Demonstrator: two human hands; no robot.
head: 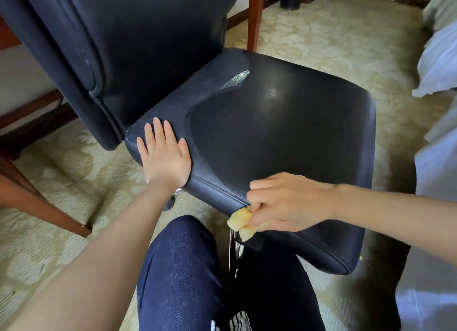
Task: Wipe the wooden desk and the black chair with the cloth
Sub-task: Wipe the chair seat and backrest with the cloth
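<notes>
Nearest the camera, a knee (183, 269) in dark blue trousers was bent close to the black chair (284, 132), so the person seemed to be crouching low to reach its underside edges. Just beyond it, the right hand (289, 204) had its fingers curled tight round the bunched yellow cloth (241, 223), pressing it against the seam of the seat's near edge. That suggested the rim was being wiped, not the flat top. Farther in, the left hand (164, 155) lay flat with straight, spread fingers on the seat's left border, holding nothing. It was probably there to keep the chair from turning or rolling under the rubbing. A pale dusty patch (273, 93) showed mid-seat, so that area likely needed a pass. Behind rose the backrest (123, 46). Beyond it, a wooden leg of the table (256, 16) stood on patterned carpet (74, 182); the tabletop was out of view. White bed linen (440, 58) hung at the right.
</notes>
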